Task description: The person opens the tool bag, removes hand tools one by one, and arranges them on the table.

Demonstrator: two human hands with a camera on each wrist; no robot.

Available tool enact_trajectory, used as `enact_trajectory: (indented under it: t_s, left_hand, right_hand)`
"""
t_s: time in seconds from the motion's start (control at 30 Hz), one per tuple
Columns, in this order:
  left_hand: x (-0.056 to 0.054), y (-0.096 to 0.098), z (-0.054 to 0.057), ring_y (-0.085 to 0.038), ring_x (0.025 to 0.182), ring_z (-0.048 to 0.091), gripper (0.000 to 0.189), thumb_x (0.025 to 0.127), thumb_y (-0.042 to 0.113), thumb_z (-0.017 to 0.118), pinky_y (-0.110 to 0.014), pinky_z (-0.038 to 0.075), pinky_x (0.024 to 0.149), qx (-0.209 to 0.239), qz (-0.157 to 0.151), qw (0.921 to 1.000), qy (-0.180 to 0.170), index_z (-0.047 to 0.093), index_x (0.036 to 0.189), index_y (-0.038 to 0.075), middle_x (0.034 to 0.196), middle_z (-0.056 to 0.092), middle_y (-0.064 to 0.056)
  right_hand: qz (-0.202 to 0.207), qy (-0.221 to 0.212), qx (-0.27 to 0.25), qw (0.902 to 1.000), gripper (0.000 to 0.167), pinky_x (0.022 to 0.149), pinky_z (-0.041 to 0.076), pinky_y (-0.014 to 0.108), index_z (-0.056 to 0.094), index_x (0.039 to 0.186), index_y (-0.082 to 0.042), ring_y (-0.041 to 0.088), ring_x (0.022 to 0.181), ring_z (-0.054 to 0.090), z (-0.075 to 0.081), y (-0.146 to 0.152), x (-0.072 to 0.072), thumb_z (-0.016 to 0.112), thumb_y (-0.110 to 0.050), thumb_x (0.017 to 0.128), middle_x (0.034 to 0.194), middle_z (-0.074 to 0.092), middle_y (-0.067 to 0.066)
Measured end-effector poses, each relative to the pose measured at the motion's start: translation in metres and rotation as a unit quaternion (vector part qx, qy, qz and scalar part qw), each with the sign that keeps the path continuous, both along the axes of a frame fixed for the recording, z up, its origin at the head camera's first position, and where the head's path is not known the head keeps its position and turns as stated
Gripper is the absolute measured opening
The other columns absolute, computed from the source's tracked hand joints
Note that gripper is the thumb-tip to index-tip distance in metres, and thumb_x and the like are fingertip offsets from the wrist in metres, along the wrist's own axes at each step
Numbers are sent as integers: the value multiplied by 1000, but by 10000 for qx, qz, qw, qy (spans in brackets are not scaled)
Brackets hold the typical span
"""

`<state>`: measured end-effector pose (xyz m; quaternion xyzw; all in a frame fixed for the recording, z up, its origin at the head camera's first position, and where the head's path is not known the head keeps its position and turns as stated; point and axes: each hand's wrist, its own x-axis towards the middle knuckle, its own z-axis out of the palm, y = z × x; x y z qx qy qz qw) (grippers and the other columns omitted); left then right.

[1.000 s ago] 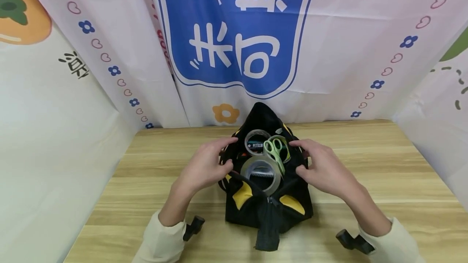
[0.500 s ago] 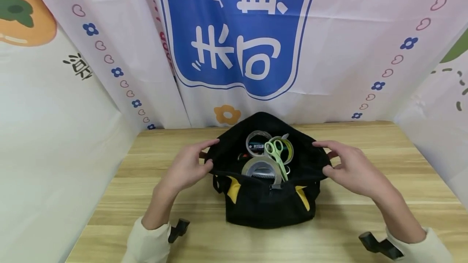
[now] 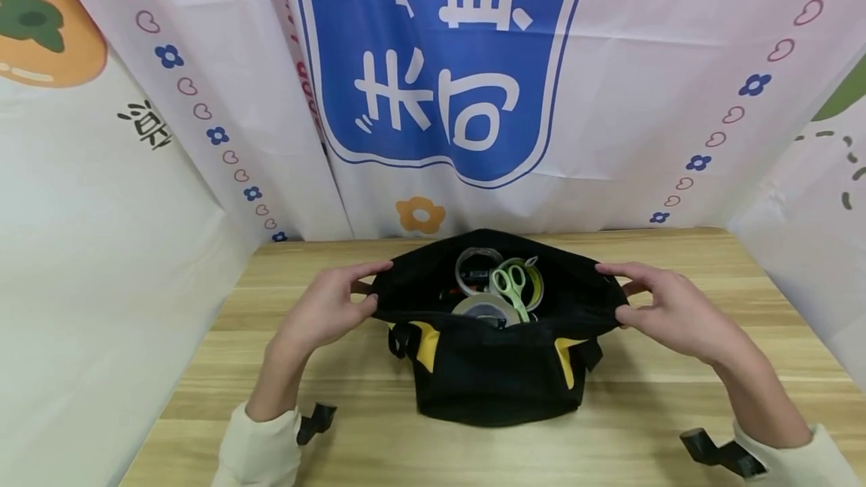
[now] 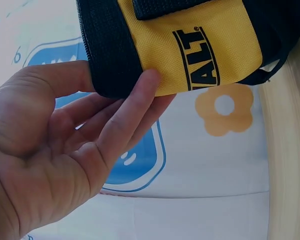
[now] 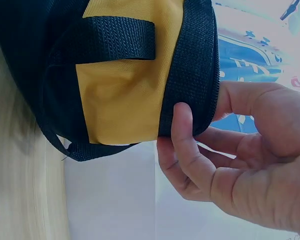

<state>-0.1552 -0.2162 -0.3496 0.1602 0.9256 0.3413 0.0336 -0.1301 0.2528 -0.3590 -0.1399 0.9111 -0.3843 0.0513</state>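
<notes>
A black and yellow tool bag stands on the wooden table with its zippered mouth spread wide. My left hand pinches the left end of the mouth between thumb and fingers; the left wrist view shows the yellow end panel with part of a printed brand name. At the opposite end my right hand grips the zipper edge the same way. Inside lie green-handled scissors, a roll of clear tape at the front and two more tape rolls behind. Deeper contents are mostly hidden by the bag's front wall.
The wooden table reaches back to a printed cloth just behind the bag. White printed sheets rise at the left and right sides. Black webbing loops hang at the bag's ends.
Both hands have moved apart, pulling the bag's mouth from narrow to wide. The front flap that hung toward me has straightened, and the back edge has come down lower.
</notes>
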Motion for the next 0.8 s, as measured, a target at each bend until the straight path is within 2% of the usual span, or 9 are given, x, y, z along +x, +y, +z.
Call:
enact_trajectory:
  t_s: [0.07,0.2,0.33,0.4,0.47,0.53,0.6,0.7,0.8]
  left_hand:
    - [0,2,0,-28,97,75,55,97,1,64,-23,32,40,-78,-38,9999,113,64,150,12,145,68,-21]
    - [0,5,-2,-17,67,62,53,98,5,67,-24,34,39,-92,-91,9997,227,64,150,13,144,69,-20]
    - [0,7,-4,-16,73,68,52,99,9,69,-25,35,39,3,-143,9995,273,64,151,14,145,69,-18]
    - [-1,8,-6,-20,86,76,53,99,10,70,-26,36,39,60,-180,9994,285,63,151,14,147,68,-18]
    - [-2,10,-7,-28,107,77,53,100,12,71,-28,41,41,105,-240,9992,318,62,152,14,150,66,-17]
    - [-3,12,-9,-35,116,76,55,100,14,72,-30,53,51,126,-294,9989,350,61,154,15,152,64,-16]
    - [-4,14,-10,-39,125,72,56,101,17,73,-38,65,69,167,-354,9986,369,59,155,15,155,62,-16]
    - [-4,17,-11,-41,128,70,58,101,21,74,-45,67,90,311,-420,9982,287,57,157,15,158,59,-15]
    - [-5,20,-13,-40,130,69,60,102,23,75,-42,67,92,584,-464,9971,139,55,158,16,161,56,-15]
  right_hand:
    - [-3,40,-22,10000,64,44,45,29,55,156,-12,38,123,67,0,-3,0,68,-2,95,157,55,22]
    - [-1,81,-51,10000,64,47,47,28,54,157,-12,42,127,64,1,-8,1,68,-3,95,158,54,19]
    - [28,97,-89,9999,64,53,49,27,53,157,-11,42,128,63,0,-13,0,68,-4,96,160,53,18]
    - [33,91,-109,9999,64,58,51,26,53,158,-10,41,128,64,0,-16,-1,69,-5,96,161,52,18]
    - [52,95,-138,9998,65,63,53,26,52,158,-9,41,128,65,0,-18,-1,70,-6,96,162,51,18]
    - [57,94,-167,9998,65,68,55,25,51,159,-9,40,128,65,-1,-20,-2,71,-8,97,162,51,18]
    - [73,74,-232,9997,65,72,57,24,51,159,-9,39,127,66,0,-22,-3,73,-10,97,162,50,18]
    - [124,33,-340,9993,66,78,60,24,50,160,-9,38,127,66,0,-25,-3,75,-14,99,162,49,17]
    - [171,-32,-524,9985,67,79,61,24,49,160,-10,37,126,66,0,-27,-4,77,-15,99,162,50,18]
